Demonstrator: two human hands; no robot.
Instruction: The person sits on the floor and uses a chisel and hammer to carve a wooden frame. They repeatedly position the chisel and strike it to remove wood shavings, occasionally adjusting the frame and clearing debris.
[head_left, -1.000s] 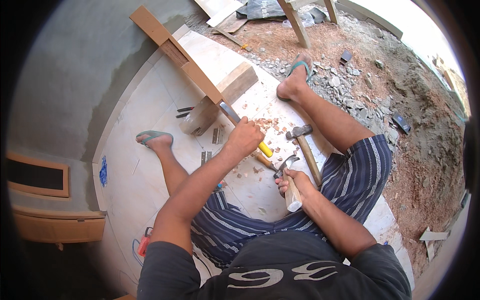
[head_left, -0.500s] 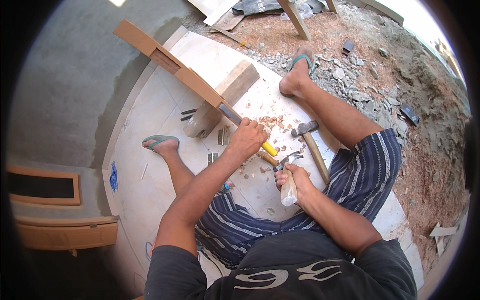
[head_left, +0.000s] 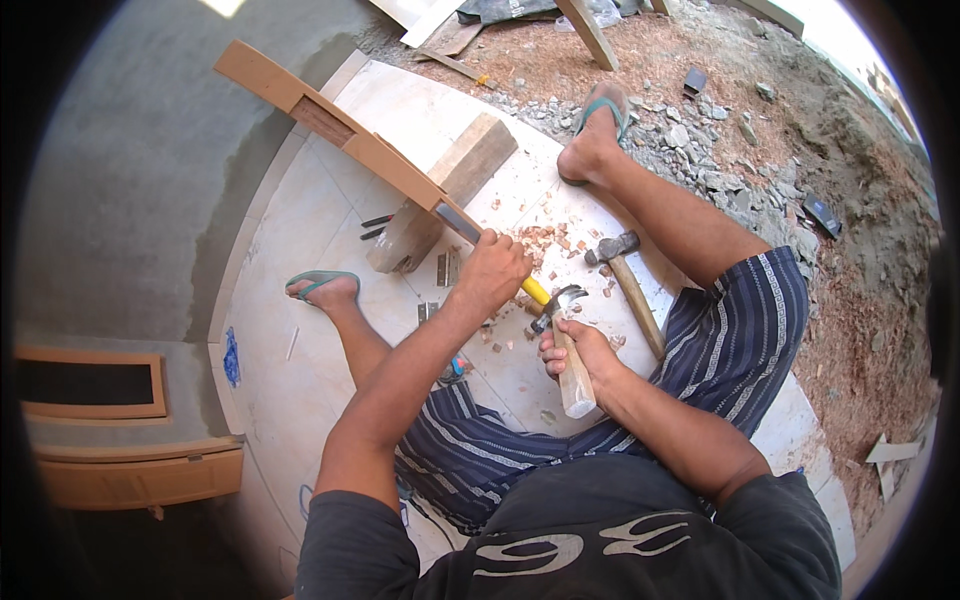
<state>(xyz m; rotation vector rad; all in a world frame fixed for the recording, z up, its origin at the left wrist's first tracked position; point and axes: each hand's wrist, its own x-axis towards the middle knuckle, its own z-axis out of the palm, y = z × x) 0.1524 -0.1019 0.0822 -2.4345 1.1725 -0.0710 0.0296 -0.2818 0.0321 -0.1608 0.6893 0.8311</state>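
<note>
My left hand [head_left: 497,272] is closed around a chisel with a yellow handle [head_left: 536,291] and a flat metal blade [head_left: 458,222]. The blade lies at the near end of a long brown wooden plank [head_left: 395,172], which rests tilted across a thick timber block [head_left: 468,168]. My right hand [head_left: 588,355] grips a claw hammer [head_left: 573,378] by its pale wooden handle. Its head is right by the butt of the chisel; whether the two touch I cannot tell. Wood chips [head_left: 545,240] lie scattered on the tiles around my hands.
A second hammer [head_left: 636,292] lies beside my right leg. Metal hinges [head_left: 447,268] and a tool with red and black handles [head_left: 376,227] sit near the block. Rubble [head_left: 720,180] borders the tiled floor [head_left: 290,240] on the right; a grey wall [head_left: 130,180] stands left.
My right hand has brought the hammer slightly up and left, its head now closer to the chisel's butt. My left hand keeps its hold, with chisel and plank nearly unmoved.
</note>
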